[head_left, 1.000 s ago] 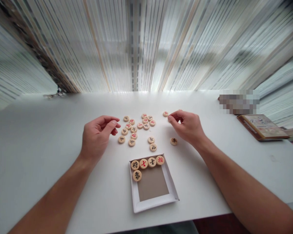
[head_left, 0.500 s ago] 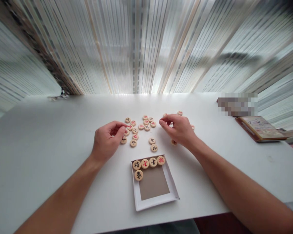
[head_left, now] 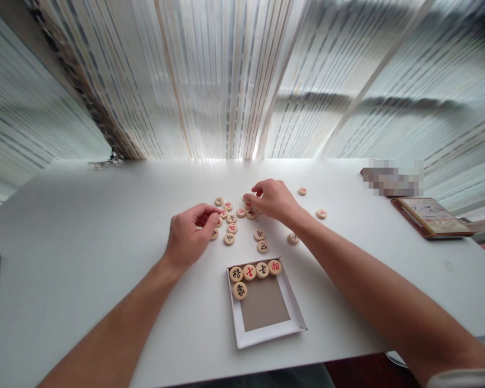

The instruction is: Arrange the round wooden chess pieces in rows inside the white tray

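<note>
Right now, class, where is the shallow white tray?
In the head view, the white tray sits slightly right of centre on the near side of the table, just below a loose black-marked piece.

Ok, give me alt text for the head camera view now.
A person's left hand and right hand reach over round pieces marked in red or black on a white table; nearer, a shallow box holds five more.

Holds left grip point(head_left: 192, 231) at loose round pieces point(head_left: 232, 228), right grip point(head_left: 274, 199) over others; has shallow box point(head_left: 270, 336) with five more nearer the body than either grip, book point(head_left: 432, 215) well right of both, on the tabletop point(head_left: 105, 226).
</note>
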`<state>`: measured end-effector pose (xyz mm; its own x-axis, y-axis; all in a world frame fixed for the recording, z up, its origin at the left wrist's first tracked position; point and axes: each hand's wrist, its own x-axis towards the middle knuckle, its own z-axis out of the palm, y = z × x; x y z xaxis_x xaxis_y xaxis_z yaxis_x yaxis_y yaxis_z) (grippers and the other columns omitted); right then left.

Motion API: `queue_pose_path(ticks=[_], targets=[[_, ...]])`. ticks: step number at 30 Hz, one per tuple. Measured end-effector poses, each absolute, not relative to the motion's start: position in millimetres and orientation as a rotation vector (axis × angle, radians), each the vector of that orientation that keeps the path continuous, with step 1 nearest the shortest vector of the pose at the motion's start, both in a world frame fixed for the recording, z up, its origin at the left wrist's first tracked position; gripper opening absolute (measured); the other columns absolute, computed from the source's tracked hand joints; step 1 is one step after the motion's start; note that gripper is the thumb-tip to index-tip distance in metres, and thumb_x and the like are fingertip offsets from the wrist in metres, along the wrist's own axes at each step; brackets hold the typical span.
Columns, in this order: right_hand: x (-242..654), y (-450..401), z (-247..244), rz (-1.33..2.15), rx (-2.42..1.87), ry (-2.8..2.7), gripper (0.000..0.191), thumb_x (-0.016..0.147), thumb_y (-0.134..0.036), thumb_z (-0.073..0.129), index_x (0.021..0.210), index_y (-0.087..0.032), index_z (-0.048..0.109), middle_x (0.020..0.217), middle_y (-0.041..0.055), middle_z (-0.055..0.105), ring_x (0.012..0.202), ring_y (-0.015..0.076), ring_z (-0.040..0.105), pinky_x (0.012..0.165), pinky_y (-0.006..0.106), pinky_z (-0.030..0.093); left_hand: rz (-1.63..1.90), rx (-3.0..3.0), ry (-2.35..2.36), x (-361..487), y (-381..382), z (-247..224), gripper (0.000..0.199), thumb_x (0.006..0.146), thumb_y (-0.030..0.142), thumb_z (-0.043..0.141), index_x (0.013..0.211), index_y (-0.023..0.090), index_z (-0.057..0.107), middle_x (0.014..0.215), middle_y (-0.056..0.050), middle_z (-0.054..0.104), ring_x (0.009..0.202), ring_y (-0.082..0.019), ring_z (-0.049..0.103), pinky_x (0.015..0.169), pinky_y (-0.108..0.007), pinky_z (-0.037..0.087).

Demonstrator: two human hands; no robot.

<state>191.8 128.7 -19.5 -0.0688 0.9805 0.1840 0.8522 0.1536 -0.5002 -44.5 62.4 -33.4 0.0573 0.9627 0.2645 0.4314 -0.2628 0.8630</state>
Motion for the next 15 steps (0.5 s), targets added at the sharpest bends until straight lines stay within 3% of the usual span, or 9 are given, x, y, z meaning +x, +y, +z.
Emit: queue_pose_path(ticks=[5, 15], targets=[[182, 140, -24, 0.346, -1.789, -1.979, 0.020, 0.086, -0.031, 0.085, 0.072, -0.020, 0.076, 0.067, 0.0107, 0.073, 0.071, 0.0269, 0.068, 0.065, 0.037, 0.049, 1.177, 1.792, 1.396, -45, 62, -30, 0.017, 0.095, 0.032, 0.070, 0.095, 0.021, 0.083, 0.087, -0.004, 0.086, 0.079, -0.022, 0.081, 0.074, -0.031, 0.061], [179, 134, -23, 0.338, -1.599, -1.949, 0.003, 0.098, -0.020, 0.068, 0.095, -0.020, 0.066, 0.095, 0.0124, 0.080, 0.088, 0.0281, 0.071, 0.077, 0.038, 0.050, 1.192, 1.803, 1.391, -45, 61, -27, 0.017, 0.095, 0.032, 0.069, 0.095, 0.021, 0.082, 0.088, -0.004, 0.086, 0.080, -0.022, 0.081, 0.077, -0.031, 0.061]])
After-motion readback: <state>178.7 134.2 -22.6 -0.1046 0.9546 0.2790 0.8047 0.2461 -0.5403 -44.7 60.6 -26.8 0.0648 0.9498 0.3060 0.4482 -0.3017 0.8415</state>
